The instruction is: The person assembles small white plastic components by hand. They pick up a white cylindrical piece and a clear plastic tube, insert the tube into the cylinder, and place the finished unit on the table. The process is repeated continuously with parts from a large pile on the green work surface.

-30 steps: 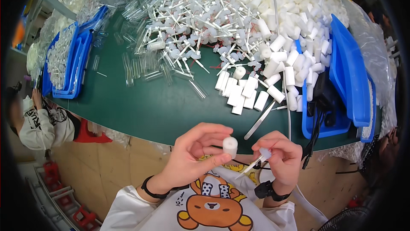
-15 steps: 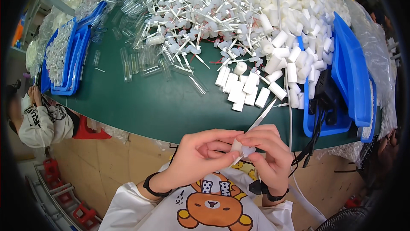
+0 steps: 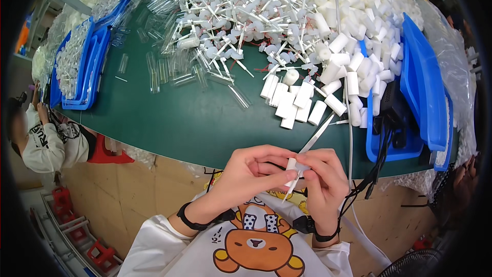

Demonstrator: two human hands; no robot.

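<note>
Head: white cylinder (image 3: 291,164) in left grip (image 3: 252,173)

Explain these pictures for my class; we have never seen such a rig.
There is no machine: two bare hands work. Every picture comes from one wide camera on the person's head, looking down, so straight edges bend. The left hand holds a white cylinder; close against it, the right hand pinches a white stick piece with a pale disc. On the green table lie clear tubes, more stick pieces with red wires, a heap of white cylinders and a slim pointed tool. Blue trays stand at both sides.
</note>
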